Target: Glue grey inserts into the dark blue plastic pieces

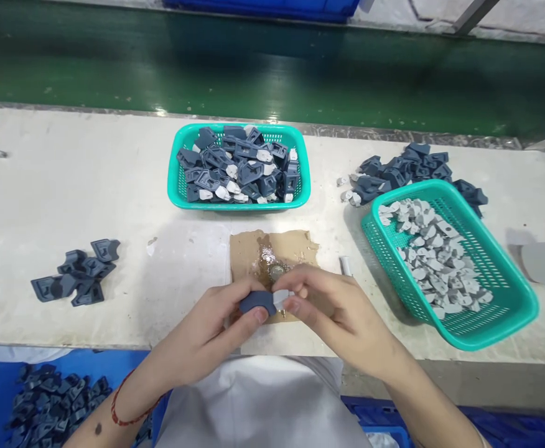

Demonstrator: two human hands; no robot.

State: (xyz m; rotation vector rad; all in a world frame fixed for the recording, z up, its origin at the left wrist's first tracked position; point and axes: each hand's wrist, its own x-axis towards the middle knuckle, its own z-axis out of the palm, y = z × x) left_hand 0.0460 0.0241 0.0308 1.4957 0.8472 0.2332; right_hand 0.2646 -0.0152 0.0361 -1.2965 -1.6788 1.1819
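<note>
Pale tabletop [15,193], scuffed. On it, a teal basket [510,311] to the right with small light-grey pieces; a second one [173,171] beyond the hands, with dark parts and pale pieces mixed. Cardboard sheet [241,252] in front of the person, a glossy, wet-looking patch on it.

Left hand [216,326] pinches a dark blue-grey part [256,303] between thumb and fingers, over the cardboard. Right hand [342,311] pinches a light-grey piece [280,298] by thumb and fingertips, against the part's right end.

Judgement: both light, stiff, probably moulded plastic; any wetness could make them slippery. Dark part best gripped across its broad sides; the small piece by its edges, gently.
</note>
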